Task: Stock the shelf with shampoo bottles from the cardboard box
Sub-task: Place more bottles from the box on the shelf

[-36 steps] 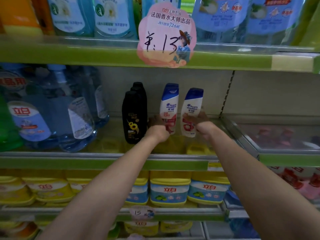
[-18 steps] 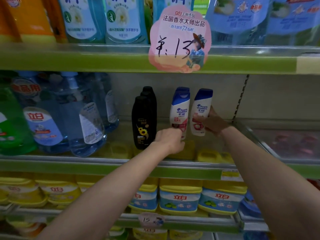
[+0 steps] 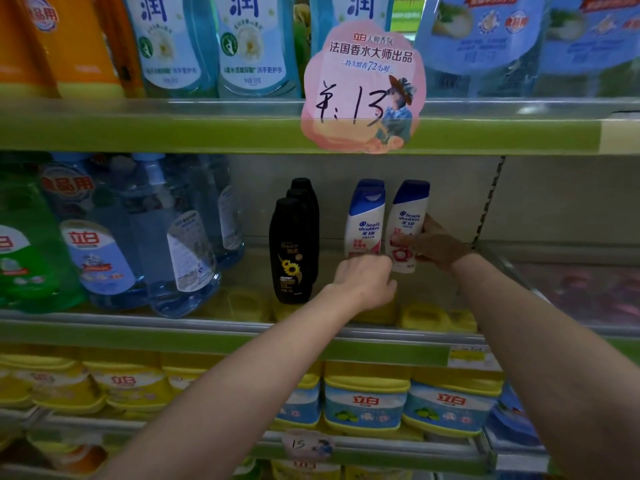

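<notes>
Near the middle of the frame, two white shampoo bottles with blue caps stand side by side on the middle shelf (image 3: 242, 332), upright or nearly so. The right hand (image 3: 434, 247) grips the right-hand shampoo bottle (image 3: 408, 220) around its lower half, thumb across the front label and fingers wrapped behind it. The left hand (image 3: 363, 282) sits just below and in front of the left-hand shampoo bottle (image 3: 367, 220), its fingers curled into a loose fist; the knuckles hide the bottle's base, so whether they touch it cannot be told, and nothing shows inside that grip.

Just left of the white pair stands a row of black bottles (image 3: 292, 251) with a sunflower on the front label (at least three, one behind another). Further left on the same shelf are large clear blue jugs (image 3: 173, 237) and a green jug (image 3: 27, 258) at the frame's left edge. A pink price tag (image 3: 363, 88) reading 13 hangs from the upper shelf's edge at upper centre. Yellow-lidded tubs (image 3: 367, 400) fill the shelf below, in the lower part of the frame.
</notes>
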`<state>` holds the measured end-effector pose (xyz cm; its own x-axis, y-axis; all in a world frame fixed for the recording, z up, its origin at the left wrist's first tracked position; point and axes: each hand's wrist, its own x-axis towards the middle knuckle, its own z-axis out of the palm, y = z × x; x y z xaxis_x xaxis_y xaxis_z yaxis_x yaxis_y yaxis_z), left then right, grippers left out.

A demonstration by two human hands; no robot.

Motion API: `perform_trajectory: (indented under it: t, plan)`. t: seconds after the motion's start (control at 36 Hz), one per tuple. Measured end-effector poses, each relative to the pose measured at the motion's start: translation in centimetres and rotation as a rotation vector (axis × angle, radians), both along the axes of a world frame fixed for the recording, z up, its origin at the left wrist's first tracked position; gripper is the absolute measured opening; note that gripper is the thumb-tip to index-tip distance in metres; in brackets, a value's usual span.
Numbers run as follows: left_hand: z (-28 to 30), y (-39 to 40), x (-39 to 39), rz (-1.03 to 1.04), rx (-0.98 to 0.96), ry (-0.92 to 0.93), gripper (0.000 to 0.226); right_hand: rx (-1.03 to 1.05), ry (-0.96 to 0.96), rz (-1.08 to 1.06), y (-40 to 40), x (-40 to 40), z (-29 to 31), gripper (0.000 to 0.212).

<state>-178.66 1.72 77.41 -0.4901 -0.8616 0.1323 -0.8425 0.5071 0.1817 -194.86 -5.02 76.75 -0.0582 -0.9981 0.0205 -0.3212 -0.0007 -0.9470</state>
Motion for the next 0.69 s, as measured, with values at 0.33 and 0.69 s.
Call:
perform_trajectory:
  t: [0.33, 0.69]
  plan:
    - [0.0, 0.1, -0.8, 0.078, -0.004, -0.076, 0.020, 0.038, 0.535, -0.245, 2.7, -0.3, 0.9, 0.060]
    - [-0.6, 3.6, -3.7, 0.134, -0.056, 0.000, 0.019, -0.007, 1.205, -0.098, 11.5, -2.8, 0.8, 0.046]
